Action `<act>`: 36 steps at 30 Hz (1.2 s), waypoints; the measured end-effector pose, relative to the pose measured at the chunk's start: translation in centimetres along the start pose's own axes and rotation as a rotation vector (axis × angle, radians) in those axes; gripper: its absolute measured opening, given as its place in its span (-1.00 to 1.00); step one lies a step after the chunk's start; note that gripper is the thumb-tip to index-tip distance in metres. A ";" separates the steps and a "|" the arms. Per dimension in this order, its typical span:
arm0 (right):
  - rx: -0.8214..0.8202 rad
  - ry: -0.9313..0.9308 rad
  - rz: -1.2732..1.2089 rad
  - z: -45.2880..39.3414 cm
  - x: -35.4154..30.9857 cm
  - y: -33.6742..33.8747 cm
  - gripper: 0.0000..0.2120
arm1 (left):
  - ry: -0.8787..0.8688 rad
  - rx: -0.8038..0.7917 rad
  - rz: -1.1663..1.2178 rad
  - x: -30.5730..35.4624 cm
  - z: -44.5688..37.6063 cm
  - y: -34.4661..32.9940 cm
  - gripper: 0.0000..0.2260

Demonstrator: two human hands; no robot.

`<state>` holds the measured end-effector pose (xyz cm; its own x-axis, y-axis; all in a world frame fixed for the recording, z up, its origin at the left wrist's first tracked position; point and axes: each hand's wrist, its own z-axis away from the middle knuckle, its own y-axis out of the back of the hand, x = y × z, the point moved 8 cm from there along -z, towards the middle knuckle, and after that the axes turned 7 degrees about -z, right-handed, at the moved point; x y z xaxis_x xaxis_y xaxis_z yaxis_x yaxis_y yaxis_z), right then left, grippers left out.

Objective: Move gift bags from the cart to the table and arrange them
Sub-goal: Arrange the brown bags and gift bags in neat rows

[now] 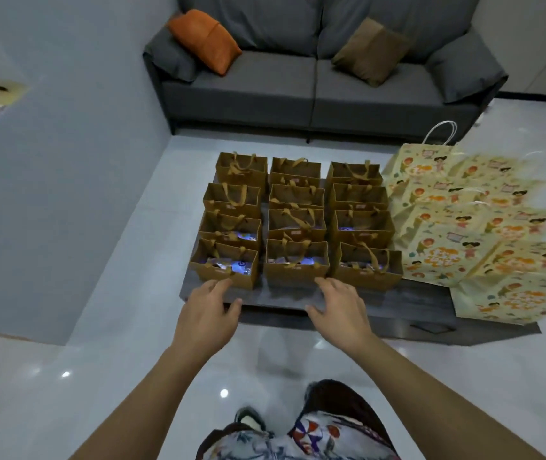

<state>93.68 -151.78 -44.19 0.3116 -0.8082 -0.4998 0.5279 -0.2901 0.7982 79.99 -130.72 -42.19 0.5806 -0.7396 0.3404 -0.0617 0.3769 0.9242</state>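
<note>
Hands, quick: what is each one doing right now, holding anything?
Left hand: open, fingertips at the front-left brown gift bag, gripping nothing.
Right hand: open, fingers spread by the front-middle brown gift bag, holding nothing.

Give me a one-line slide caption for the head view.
Both open hands, left and right, reach toward twelve gold gift bags gridded on a low grey table beside flat printed bags.

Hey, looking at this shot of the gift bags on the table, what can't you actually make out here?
- Head view: contents of the far brown gift bags, hidden by their walls and handles.
- Small labels on the brown bags, too small to read.
- The cart, not in view.
- Patterned paper bags at right, blurred and cut by the edge.
- Whether left hand or right hand touches a bag: unclear.
</note>
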 end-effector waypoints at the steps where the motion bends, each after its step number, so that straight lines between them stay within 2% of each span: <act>1: -0.006 -0.018 0.009 -0.8 0.1 -0.3 -0.39 | -0.012 -0.015 0.011 -0.2 -0.9 -0.4 -0.59; 5: -0.005 -0.023 0.017 -4.5 -0.6 -0.6 -0.38 | -0.054 -0.057 0.058 0.0 -5.1 -1.7 -0.62; 10: -0.006 -0.036 -0.008 -9.8 0.8 -0.4 -0.42 | 0.026 -0.087 0.090 0.0 -9.4 -3.4 -0.58; 19: -0.101 -0.081 -0.048 -20.8 3.7 -0.3 -0.44 | 0.079 -0.196 -0.028 1.3 -19.2 -5.3 -0.60; 25: -0.151 -0.157 -0.157 -25.9 6.5 -0.8 -0.48 | 0.011 -0.377 -0.128 4.3 -24.9 -9.2 -0.61; 29: -0.084 -0.182 -0.228 -29.4 8.5 -0.7 -0.59 | -0.044 -0.483 -0.180 5.8 -27.8 -12.4 -0.63; 32: -0.072 -0.132 -0.095 -32.4 9.2 -0.9 -0.63 | -0.066 -0.540 -0.180 6.7 -29.5 -14.7 -0.59; 36: -0.117 0.070 0.215 -36.0 9.1 -2.5 -0.42 | -0.076 -0.566 -0.167 7.4 -31.5 -16.8 -0.58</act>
<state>123.64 -139.93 -62.81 0.4787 -0.8062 -0.3477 0.5302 -0.0502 0.8464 110.89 -124.92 -60.63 0.4846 -0.8442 0.2291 0.4798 0.4755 0.7374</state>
